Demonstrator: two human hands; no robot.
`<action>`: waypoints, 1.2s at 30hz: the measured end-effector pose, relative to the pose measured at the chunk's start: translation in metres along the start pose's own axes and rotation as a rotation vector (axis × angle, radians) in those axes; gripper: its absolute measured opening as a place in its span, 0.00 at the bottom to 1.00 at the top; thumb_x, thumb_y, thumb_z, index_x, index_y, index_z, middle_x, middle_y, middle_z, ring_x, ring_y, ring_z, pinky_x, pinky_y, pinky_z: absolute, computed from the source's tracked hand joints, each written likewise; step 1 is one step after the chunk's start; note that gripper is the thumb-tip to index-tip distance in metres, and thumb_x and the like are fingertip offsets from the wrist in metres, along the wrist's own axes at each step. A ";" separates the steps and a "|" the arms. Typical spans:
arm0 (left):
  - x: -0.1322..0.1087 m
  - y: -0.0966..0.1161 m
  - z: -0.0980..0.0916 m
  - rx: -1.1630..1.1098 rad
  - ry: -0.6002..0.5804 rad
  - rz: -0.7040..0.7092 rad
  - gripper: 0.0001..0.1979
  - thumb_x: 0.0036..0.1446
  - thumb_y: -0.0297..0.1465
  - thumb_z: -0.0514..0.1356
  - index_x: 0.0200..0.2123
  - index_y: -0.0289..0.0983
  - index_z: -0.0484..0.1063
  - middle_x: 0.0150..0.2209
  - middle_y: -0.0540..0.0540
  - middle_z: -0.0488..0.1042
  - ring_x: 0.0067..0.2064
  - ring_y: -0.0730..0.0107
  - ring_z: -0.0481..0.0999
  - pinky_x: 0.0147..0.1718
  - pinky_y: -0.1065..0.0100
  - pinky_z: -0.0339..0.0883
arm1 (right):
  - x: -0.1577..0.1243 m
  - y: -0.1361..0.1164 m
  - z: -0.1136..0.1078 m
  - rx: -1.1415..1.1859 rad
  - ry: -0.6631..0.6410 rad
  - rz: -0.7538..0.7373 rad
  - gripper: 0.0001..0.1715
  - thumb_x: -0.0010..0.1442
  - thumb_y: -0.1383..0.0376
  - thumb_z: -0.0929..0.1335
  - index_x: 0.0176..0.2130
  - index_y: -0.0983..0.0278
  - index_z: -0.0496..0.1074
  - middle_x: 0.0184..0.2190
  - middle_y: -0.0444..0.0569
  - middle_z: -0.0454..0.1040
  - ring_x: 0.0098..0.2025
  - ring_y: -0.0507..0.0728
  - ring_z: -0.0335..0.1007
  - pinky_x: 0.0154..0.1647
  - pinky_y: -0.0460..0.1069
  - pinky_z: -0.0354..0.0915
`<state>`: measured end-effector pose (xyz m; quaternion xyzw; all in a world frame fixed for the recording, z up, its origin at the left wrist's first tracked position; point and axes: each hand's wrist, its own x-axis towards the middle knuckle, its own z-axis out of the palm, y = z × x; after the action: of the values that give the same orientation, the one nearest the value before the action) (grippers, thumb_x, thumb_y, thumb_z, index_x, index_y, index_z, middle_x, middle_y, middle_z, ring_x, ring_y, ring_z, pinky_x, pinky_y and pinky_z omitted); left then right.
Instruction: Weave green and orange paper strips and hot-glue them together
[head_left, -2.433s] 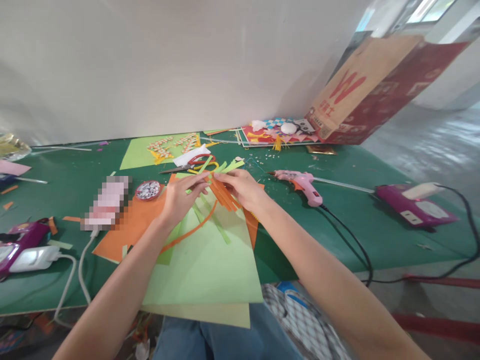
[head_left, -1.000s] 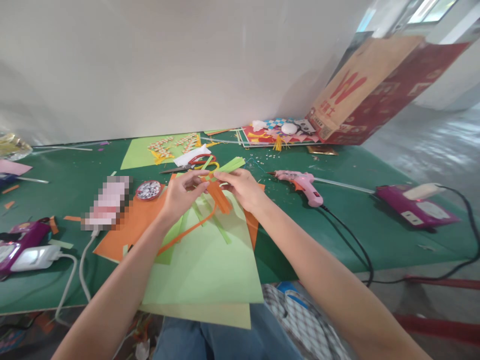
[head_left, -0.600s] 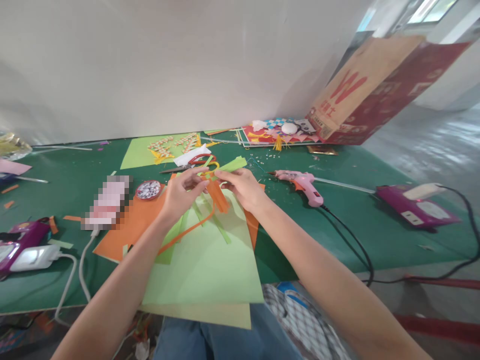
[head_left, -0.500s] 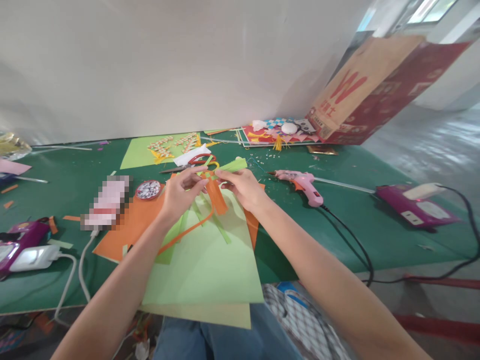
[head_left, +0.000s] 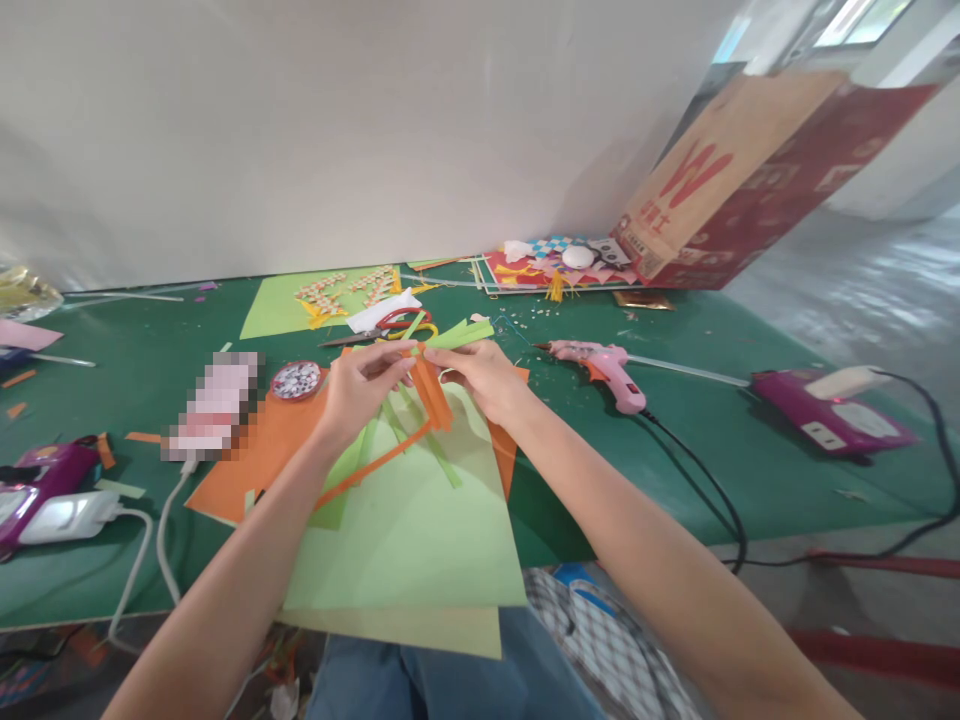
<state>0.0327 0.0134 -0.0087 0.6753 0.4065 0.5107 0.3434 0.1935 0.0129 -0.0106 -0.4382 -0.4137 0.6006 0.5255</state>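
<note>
Between my two hands is a small weave of orange paper strips point(head_left: 431, 392) and light green paper strips point(head_left: 459, 334). My left hand point(head_left: 367, 385) pinches its left side, fingertips closed on the orange strips near their top. My right hand point(head_left: 480, 372) grips the other side, where the green strips stick out to the upper right. The orange ends hang down over a light green paper sheet point(head_left: 420, 540). Loose green strips point(head_left: 442, 458) lie on that sheet. Red and yellow scissors point(head_left: 405, 322) rest just behind my hands. My fingers hide part of the weave.
A pink hot glue gun point(head_left: 600, 365) lies to the right, its cord running off the table edge. Left are a round dish of small pieces point(head_left: 296, 380), orange paper point(head_left: 259, 455) and a blurred phone point(head_left: 217, 405). A paper bag point(head_left: 720, 185) stands at the back right.
The hanging orange strips have shifted and bunched narrower, and one long strip has dropped lower. My fingertips have moved slightly at the top of the weave; both hands still hold it.
</note>
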 end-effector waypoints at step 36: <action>0.000 -0.004 0.000 0.016 0.036 0.038 0.08 0.50 0.36 0.65 0.31 0.37 0.75 0.27 0.49 0.78 0.25 0.72 0.77 0.26 0.72 0.71 | 0.000 0.000 0.001 0.031 0.001 0.020 0.16 0.32 0.59 0.79 0.20 0.64 0.75 0.20 0.43 0.72 0.25 0.49 0.64 0.32 0.48 0.61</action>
<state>0.0317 0.0151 -0.0120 0.6762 0.4038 0.5262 0.3207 0.1925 0.0126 -0.0104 -0.4343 -0.4000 0.6119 0.5263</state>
